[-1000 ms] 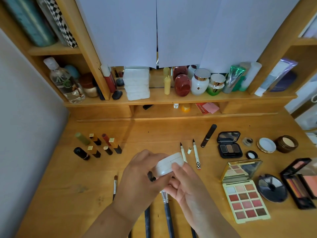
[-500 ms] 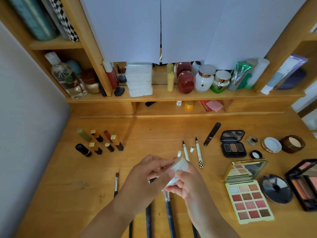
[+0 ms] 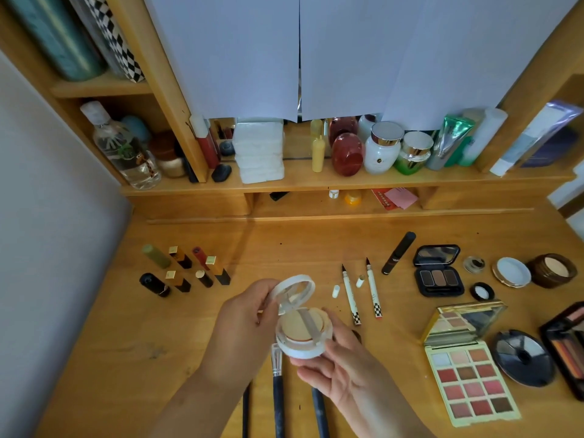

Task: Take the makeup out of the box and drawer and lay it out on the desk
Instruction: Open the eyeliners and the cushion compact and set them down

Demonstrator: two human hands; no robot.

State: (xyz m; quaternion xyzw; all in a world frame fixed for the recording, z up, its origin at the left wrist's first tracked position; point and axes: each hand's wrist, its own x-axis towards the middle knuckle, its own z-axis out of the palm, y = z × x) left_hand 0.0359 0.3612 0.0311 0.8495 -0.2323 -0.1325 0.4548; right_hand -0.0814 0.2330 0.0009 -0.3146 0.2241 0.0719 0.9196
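Most of the makeup already lies on the table (image 3: 110,358): lipsticks (image 3: 185,271), eyeliners (image 3: 361,290), palettes (image 3: 471,377), brushes (image 3: 278,390). Both hands hold a white cushion compact (image 3: 303,335) above it, left hand (image 3: 243,330) pinching the raised lid, right hand (image 3: 344,371) cradling the base. I'd guess little remains.

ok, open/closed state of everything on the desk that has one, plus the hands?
cushion compact: lid open, held above the desk
left hand: holds the lid
right hand: holds the base
two eyeliner pens: uncapped
large palette: open
small eyeshadow compact: open
brown jar: lid off
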